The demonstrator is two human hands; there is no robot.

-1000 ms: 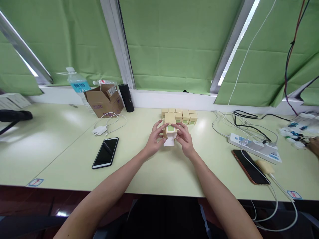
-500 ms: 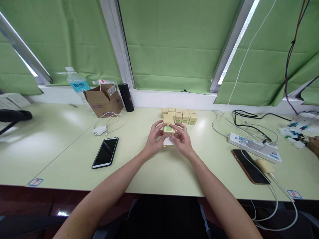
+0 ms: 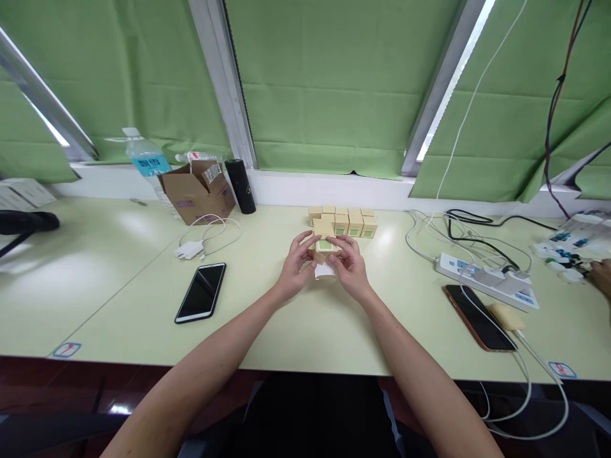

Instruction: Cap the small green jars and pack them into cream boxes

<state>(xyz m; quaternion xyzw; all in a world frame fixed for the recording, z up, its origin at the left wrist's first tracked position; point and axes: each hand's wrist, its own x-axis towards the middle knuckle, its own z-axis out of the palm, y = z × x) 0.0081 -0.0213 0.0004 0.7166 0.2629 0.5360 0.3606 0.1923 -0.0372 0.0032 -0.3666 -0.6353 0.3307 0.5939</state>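
Observation:
A small tan cardboard box with a pale green label sits between my hands at the middle of the table. Its white flap hangs folded out on the side toward me. My left hand grips the box's left side, fingers curled over the top edge and thumb low. From the right, my right hand holds it the same way, its thumb by the flap. Just behind stand several like small boxes in a group, some with green labels showing.
Left lie a phone, a white charger with cable, an open carton, a bottle and a black flask. Right are a power strip and another phone. Another person's hand shows at the right edge.
My right thumb has shifted slightly on the box's near side, and the front face and white flap show a little more. Otherwise the hands keep nearly the same place.

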